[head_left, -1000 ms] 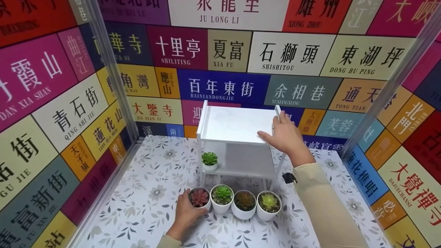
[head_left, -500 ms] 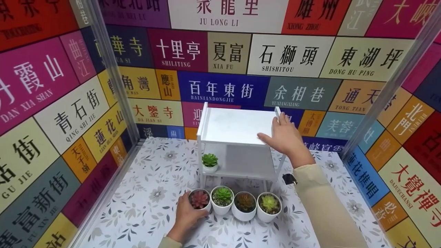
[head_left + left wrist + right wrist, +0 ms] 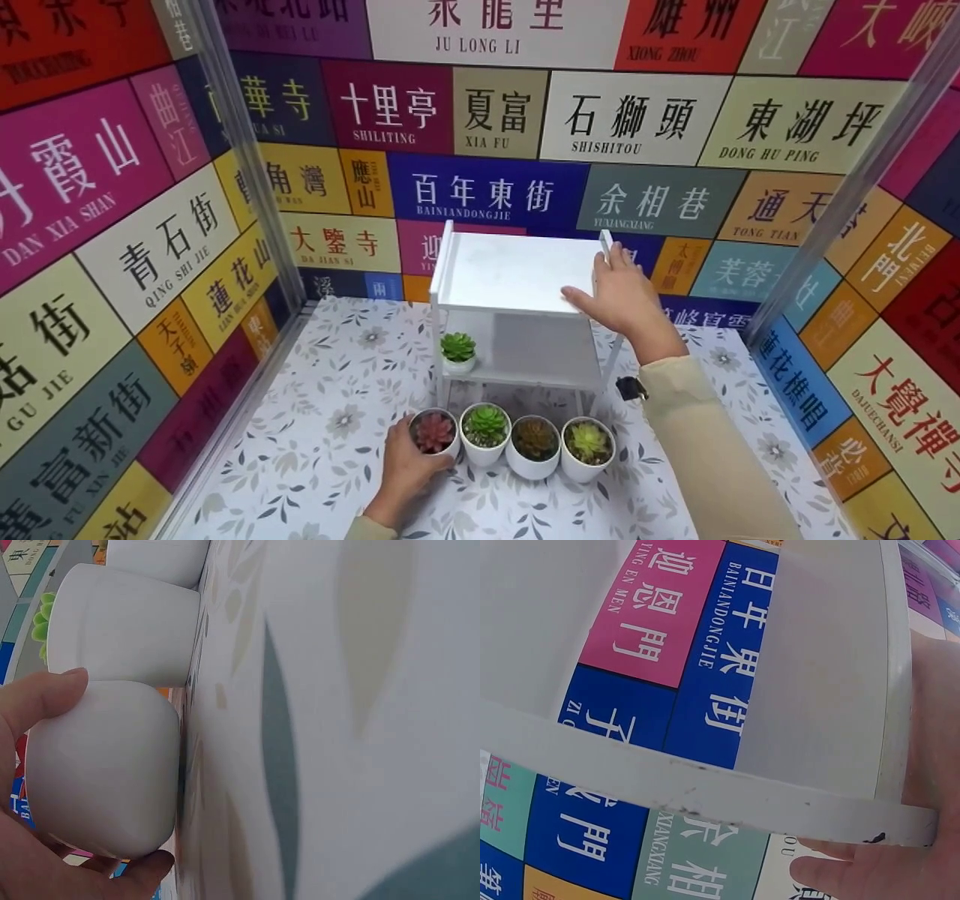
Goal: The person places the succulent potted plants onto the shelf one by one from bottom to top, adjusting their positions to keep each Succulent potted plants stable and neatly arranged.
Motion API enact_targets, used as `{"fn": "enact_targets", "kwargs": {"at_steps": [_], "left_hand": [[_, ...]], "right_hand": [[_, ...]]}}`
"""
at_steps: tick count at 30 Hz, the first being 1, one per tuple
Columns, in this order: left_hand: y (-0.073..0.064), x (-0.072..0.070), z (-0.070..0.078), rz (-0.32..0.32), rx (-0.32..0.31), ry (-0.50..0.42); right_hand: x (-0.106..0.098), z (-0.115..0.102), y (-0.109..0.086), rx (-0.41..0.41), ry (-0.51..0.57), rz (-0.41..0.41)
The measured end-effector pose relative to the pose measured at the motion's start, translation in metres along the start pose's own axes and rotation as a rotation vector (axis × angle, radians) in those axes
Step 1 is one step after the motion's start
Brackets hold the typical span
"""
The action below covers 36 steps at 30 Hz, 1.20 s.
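Note:
My left hand (image 3: 409, 466) grips the white pot of a reddish succulent (image 3: 435, 433), leftmost in a row of potted succulents. In the left wrist view, thumb and fingers curl round this white pot (image 3: 105, 772), low over the patterned tabletop. To its right stand a bright green succulent (image 3: 486, 429), a brownish one (image 3: 535, 442) and a yellow-green one (image 3: 587, 444). Behind the row is a small white tiered shelf (image 3: 517, 274). My right hand (image 3: 624, 296) holds its upper right side, thumb by the top board's front edge; the right wrist view shows the white frame (image 3: 705, 780) against that hand.
Another green succulent (image 3: 458, 349) in a white pot sits at the left end of the shelf's middle tier. Panels with colourful street-name signs (image 3: 480, 191) enclose the table (image 3: 300, 450) behind and at both sides. A dark band (image 3: 631, 388) shows at the right cuff.

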State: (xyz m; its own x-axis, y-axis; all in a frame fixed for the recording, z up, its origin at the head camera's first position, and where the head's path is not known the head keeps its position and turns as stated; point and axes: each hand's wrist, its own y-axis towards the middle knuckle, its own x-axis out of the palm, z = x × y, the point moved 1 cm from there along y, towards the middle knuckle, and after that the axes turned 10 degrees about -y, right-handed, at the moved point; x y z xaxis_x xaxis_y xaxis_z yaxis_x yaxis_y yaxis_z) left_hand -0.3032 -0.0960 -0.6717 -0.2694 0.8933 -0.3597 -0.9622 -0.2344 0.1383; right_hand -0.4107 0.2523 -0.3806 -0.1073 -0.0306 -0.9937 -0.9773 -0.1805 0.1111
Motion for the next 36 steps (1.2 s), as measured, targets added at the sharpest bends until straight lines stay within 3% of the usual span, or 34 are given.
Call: {"fn": "enact_targets", "kwargs": {"at_steps": [15,36], "left_hand": [[-0.007,-0.002,0.011,0.12,0.091,0.018],[-0.008,-0.005,0.024,0.209,0.088,0.0]], "right_hand": [[0.0,-0.001,0.0,0.006,-0.005,-0.01],[0.0,0.0,0.001,0.019,0.025,-0.016]]}}
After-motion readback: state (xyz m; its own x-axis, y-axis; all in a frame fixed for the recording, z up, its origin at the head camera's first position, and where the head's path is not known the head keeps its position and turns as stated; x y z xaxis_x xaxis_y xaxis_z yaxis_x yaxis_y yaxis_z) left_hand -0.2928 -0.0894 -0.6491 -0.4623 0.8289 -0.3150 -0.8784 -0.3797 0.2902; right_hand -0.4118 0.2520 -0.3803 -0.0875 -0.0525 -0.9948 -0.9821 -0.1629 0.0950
